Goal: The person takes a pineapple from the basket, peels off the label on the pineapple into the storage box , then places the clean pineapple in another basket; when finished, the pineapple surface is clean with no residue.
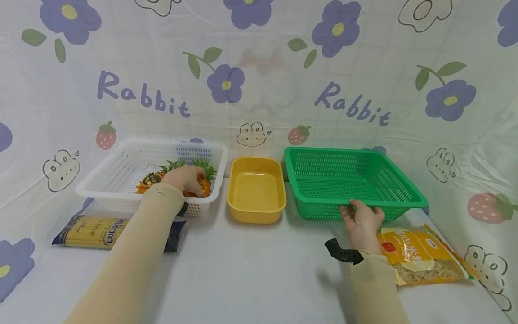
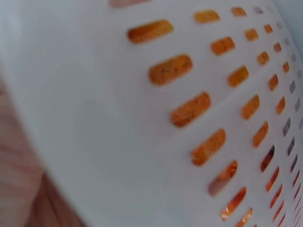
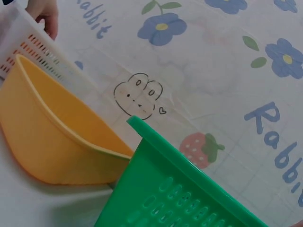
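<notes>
Head view shows us a white curtain (image 1: 162,45), printed with flowers, strawberries and rabbits, hanging behind a white desk (image 1: 259,274). Two arms in cream sleeves reach in: we see the left arm (image 1: 129,252) slanting up toward the right and the right arm (image 1: 376,288) rising almost straight, leaning slightly left. Next come the white basket (image 1: 105,198) at left and the green basket (image 1: 315,209) at right, with a smaller yellow tub (image 1: 256,217) between them. On the near side we find a yellow packet (image 1: 95,230) with dark ends, partly covered by the left arm, and an orange packet (image 1: 413,252) beside the right wrist. Of the two hands, the left hand (image 1: 184,177) dips over the white basket's near rim, its fingers and thumb curled round an orange pineapple (image 1: 205,186) lying inside near the right end. The right hand (image 1: 362,225) touches the green basket's near rim, fingers apart; we cannot tell whether they grip it. Smallest is a dark label (image 1: 151,179), left of the left hand.
</notes>
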